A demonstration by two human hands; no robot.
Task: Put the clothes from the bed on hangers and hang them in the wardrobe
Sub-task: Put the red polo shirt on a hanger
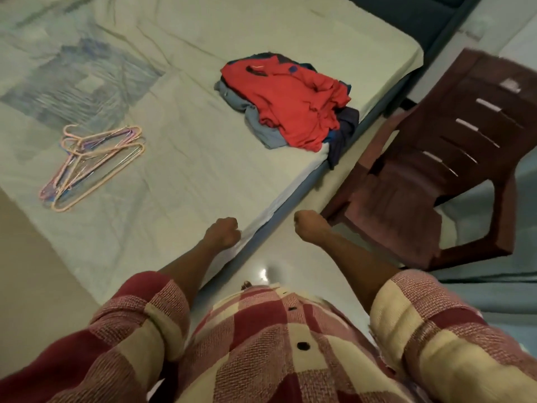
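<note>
head view: the left hand (pixel 223 231) and the right hand (pixel 308 228) sit low in the middle of the frame, both curled into fists and holding nothing. the clothes (pixel 286 107), a heap with a red garment on top, lie right of centre near the edge of the bed (pixel 186 82); one dark piece droops over that edge, so a careless pull on the top piece could drag the rest to the floor. the hangers (pixel 90 164) lie tangled at the left, well apart from the heap; lifting one may bring others along. a brown chair (pixel 441 158) crowds the right side. no wardrobe is in view.
</note>
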